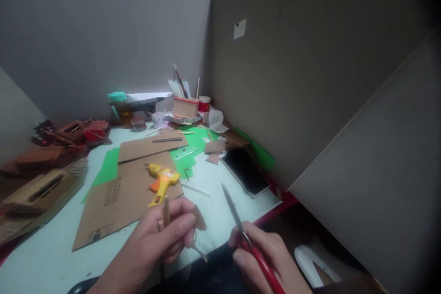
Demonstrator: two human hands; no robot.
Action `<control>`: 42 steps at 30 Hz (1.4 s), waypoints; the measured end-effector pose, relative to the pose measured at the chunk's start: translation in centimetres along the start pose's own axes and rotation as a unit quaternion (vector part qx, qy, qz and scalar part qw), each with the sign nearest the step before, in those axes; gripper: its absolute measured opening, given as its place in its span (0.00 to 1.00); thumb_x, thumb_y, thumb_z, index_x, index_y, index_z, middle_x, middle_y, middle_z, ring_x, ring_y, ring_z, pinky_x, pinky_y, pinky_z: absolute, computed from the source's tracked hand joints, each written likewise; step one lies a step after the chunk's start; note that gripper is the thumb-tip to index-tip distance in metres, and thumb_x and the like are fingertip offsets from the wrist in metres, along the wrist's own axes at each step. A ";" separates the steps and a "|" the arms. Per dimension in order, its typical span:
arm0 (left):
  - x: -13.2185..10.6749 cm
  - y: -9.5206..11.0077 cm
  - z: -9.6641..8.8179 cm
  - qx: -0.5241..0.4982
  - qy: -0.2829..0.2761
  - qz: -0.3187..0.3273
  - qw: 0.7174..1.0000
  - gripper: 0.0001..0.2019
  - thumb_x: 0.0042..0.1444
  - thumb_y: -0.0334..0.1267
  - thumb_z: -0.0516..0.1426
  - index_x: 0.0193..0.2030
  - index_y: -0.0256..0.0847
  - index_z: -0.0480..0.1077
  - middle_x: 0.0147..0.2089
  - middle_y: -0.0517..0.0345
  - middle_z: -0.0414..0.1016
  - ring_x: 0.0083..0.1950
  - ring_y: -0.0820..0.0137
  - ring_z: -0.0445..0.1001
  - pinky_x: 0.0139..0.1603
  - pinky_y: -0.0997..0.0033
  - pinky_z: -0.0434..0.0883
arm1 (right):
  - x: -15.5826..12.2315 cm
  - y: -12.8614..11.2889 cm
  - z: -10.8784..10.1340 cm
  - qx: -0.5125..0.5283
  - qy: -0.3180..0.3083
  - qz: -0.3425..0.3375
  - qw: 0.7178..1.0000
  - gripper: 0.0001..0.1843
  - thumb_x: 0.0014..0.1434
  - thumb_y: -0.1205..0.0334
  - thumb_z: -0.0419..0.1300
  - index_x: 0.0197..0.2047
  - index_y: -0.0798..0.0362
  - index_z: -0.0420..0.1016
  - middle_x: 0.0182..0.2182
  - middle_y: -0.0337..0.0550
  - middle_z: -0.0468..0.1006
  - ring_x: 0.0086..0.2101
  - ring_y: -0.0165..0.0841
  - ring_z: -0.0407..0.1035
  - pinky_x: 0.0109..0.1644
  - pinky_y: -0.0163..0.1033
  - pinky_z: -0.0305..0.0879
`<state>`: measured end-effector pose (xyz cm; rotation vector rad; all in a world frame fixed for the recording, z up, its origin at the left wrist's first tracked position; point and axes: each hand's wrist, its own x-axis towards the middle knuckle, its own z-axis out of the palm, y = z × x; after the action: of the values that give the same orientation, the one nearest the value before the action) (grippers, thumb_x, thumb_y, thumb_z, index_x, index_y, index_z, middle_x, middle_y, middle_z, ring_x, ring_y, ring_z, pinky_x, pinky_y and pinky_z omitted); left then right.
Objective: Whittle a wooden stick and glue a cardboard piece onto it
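Near the table's front edge my left hand [168, 234] is closed, with thin wooden sticks [166, 210] poking up between its fingers. A small brown piece [200, 218], perhaps cardboard, shows beside its fingertips; whether it is held or attached I cannot tell. To the right, my right hand [263, 250] grips scissors [262, 264] by their red handles. Their blades look together and point up and away from me. Just beyond my left hand lies a yellow hot glue gun [165, 179] on a flat cardboard sheet [99, 216].
A black tablet-like device [246, 172] lies at the right. Behind stand a wooden pen box [185, 108], a red cup [204, 104] and a jar with a turquoise lid [119, 105]. Brown cardboard models [44, 183] crowd the left. Grey walls enclose the back and right.
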<state>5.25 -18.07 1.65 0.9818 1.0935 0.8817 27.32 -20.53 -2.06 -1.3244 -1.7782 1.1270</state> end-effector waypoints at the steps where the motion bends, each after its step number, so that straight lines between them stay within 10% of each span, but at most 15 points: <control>1: -0.1 0.0 0.1 -0.019 -0.004 -0.009 1.000 0.21 0.50 0.55 0.68 0.35 0.37 0.74 0.22 0.64 0.65 0.21 0.80 0.50 0.22 0.78 0.45 | 0.3 0.0 -0.1 0.049 -0.009 0.015 0.999 0.17 0.65 0.45 0.57 0.33 0.50 0.71 0.22 0.36 0.66 0.26 0.32 0.63 0.32 0.35 0.62; 7: -0.5 0.3 0.0 -0.009 -0.010 -0.030 0.999 0.23 0.47 0.58 0.69 0.31 0.38 0.71 0.19 0.66 0.64 0.19 0.81 0.47 0.20 0.77 0.44 | 2.4 -0.3 0.7 0.288 -0.062 0.032 0.955 0.23 0.63 0.40 0.61 0.43 0.52 0.64 0.22 0.28 0.63 0.18 0.22 0.54 0.20 0.29 0.49; 15: -0.3 0.0 -1.2 0.102 0.005 0.030 0.994 0.22 0.55 0.58 0.60 0.26 0.40 0.68 0.20 0.66 0.55 0.23 0.74 0.49 0.24 0.71 0.47 | 5.5 -3.4 3.0 0.329 -0.046 -0.002 0.943 0.20 0.59 0.48 0.66 0.44 0.50 0.64 0.26 0.32 0.69 0.24 0.27 0.66 0.25 0.31 0.62; 25: -1.1 0.0 -2.0 -0.061 0.064 -0.006 0.996 0.20 0.45 0.53 0.67 0.21 0.38 0.69 0.21 0.64 0.58 0.26 0.74 0.51 0.29 0.74 0.51 | 7.5 -4.9 4.8 0.245 -0.076 -0.019 0.966 0.11 0.62 0.53 0.61 0.41 0.48 0.65 0.24 0.29 0.64 0.20 0.25 0.58 0.26 0.32 0.56; 35: -0.8 -1.0 -3.4 -0.195 0.129 0.106 0.967 0.15 0.52 0.48 0.69 0.28 0.37 0.76 0.19 0.67 0.58 0.23 0.78 0.43 0.23 0.75 0.43 | 5.9 -3.8 4.9 0.127 -0.170 -0.033 0.977 0.24 0.55 0.44 0.66 0.44 0.51 0.64 0.26 0.31 0.60 0.27 0.28 0.52 0.30 0.34 0.52; 42: -0.8 -1.8 -3.1 -0.167 0.111 0.129 0.971 0.20 0.54 0.50 0.68 0.23 0.38 0.69 0.21 0.66 0.58 0.24 0.77 0.47 0.23 0.75 0.48 | 6.1 -4.3 6.0 0.067 -0.126 -0.072 0.987 0.13 0.54 0.58 0.64 0.37 0.50 0.64 0.27 0.31 0.62 0.27 0.29 0.56 0.32 0.34 0.54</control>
<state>2.19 -18.81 -0.29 0.7646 0.9729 1.3681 18.61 -16.75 -0.75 -0.9923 -1.9042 1.3553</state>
